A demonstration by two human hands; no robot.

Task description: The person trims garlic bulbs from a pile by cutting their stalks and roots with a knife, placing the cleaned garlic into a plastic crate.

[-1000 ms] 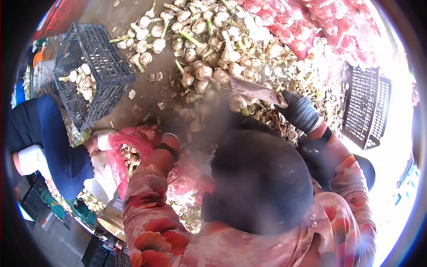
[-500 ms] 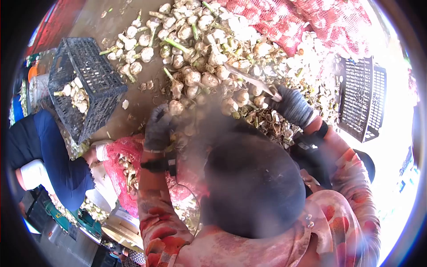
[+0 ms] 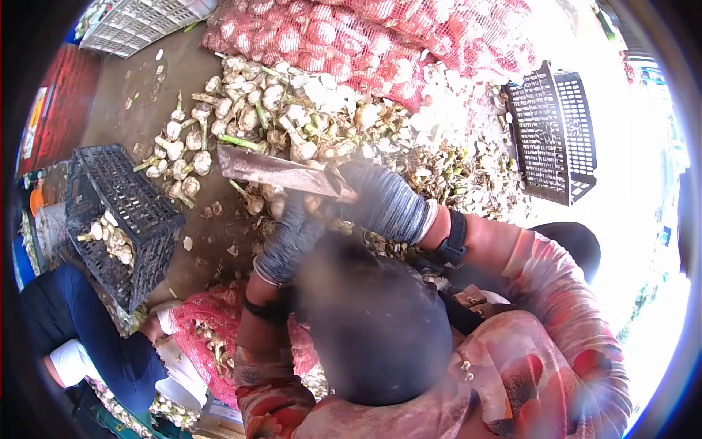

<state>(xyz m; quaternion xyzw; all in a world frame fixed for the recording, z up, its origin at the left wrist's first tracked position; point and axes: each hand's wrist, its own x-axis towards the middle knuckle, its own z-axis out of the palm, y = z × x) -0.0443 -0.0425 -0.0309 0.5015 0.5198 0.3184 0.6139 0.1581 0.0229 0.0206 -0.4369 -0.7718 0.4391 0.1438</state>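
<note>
My right hand (image 3: 386, 203), in a grey knit glove, is wrapped round the handle of a wide-bladed knife (image 3: 281, 172), whose blade reaches to the left over the garlic. Just below the blade is my left hand (image 3: 287, 240), also gloved, close to my right hand. Its fingers are partly hidden under the knife and blurred, and what they hold cannot be made out. Garlic bulbs with stems (image 3: 248, 99) lie in a heap beyond both hands. A dark rounded shape (image 3: 380, 322) covers the area nearest me.
Red mesh sacks of garlic (image 3: 322, 36) lie behind the heap. A black crate holding garlic (image 3: 131, 212) stands left, another black crate (image 3: 552, 135) right, and a pale crate (image 3: 146, 22) at top left. Another person's dark-clothed leg (image 3: 95, 329) is at left, beside a red mesh bag (image 3: 208, 311).
My right hand has moved left with the knife, close to my left hand. My left hand, earlier beside a bulb, is now under the blade. The view has shifted, showing more sacks and the pale crate.
</note>
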